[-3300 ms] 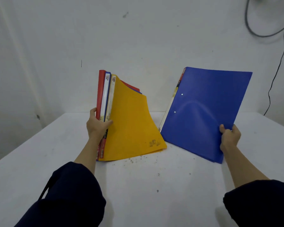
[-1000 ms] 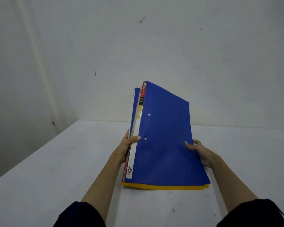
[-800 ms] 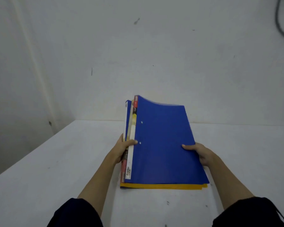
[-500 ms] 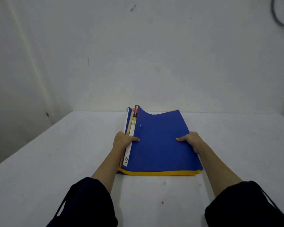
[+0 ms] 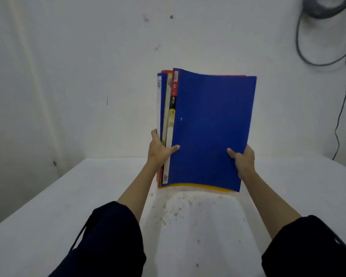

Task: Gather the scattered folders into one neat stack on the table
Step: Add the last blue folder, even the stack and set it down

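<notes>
Both hands, left [image 5: 160, 151] and right [image 5: 242, 160], clamp the upright folders [image 5: 210, 128] at nine and three o'clock; thin, slippery covers likely need edge grips.

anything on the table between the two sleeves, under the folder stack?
No objects in the head view. Between the left sleeve and right sleeve, the table shows only small dark specks below the folder stack.
</notes>
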